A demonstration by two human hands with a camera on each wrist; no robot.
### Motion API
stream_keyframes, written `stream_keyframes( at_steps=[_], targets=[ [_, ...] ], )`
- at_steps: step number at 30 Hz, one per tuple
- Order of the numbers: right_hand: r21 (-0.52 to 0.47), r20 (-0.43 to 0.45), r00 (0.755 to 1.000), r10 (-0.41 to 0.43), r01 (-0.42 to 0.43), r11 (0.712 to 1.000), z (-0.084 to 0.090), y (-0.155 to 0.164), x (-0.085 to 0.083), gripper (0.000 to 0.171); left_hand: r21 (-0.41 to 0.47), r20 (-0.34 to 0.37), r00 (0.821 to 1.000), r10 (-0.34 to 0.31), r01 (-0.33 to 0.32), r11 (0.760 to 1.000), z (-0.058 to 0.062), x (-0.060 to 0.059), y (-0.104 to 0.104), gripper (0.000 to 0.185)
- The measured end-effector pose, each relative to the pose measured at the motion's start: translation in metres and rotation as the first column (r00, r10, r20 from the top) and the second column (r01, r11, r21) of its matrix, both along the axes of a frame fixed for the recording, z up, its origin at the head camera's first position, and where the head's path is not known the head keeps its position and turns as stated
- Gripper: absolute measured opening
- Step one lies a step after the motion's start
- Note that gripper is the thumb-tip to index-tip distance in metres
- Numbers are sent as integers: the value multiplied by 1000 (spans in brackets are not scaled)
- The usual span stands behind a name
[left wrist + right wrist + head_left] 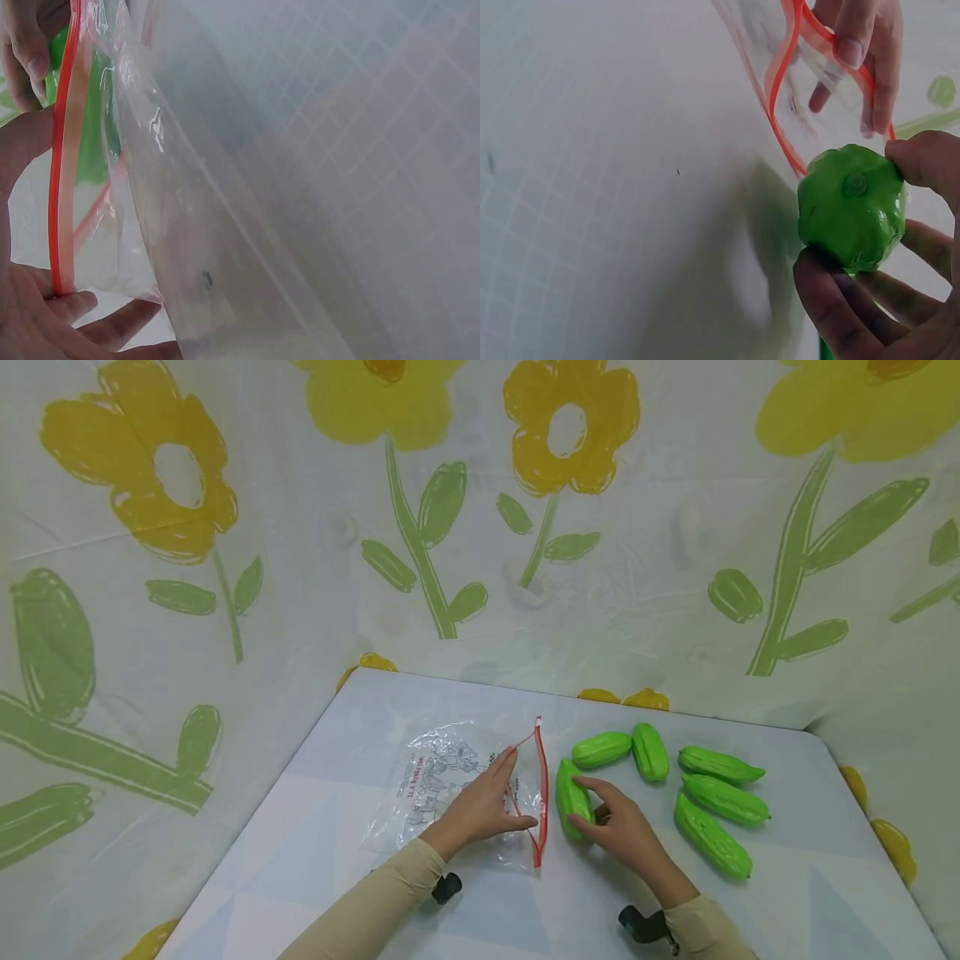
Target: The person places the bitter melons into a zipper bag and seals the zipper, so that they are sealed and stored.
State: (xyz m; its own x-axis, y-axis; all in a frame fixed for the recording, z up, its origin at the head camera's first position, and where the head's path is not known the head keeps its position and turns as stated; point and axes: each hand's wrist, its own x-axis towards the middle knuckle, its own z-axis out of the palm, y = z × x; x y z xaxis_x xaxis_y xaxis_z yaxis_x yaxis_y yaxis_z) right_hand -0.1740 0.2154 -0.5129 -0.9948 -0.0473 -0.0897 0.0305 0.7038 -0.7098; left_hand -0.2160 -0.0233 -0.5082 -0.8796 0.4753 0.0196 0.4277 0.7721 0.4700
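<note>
White tabletop [315,860], pale geometric print, backed by a curtain [675,568] printed with yellow flowers and green stems.

My left hand [480,810] lies on a clear plastic zip bag with a red seal strip [450,777]. Thumb and fingers pinch the upper red lip and hold the mouth apart; the left wrist view shows the red strip [60,150] running between thumb and curled fingers [75,307]. Bag appears empty, though glare on the film makes this uncertain.

My right hand [622,831] grips a glossy green ribbed plastic gourd [572,797], fingers curled round it. It sits on the table just beside the bag's mouth, its stem end [855,184] facing the right wrist camera.

Five more green gourds [712,802] lie loose on the table to the right of that hand.
</note>
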Motion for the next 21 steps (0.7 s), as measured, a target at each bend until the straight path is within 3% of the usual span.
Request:
stream_keyframes(
  at_steps=[21],
  targets=[
    [-64,-41,993,111,-114,991,-6,-16,-7,63,-8,-3,1000,-1,1,1000,0,-1,0,111]
  ],
)
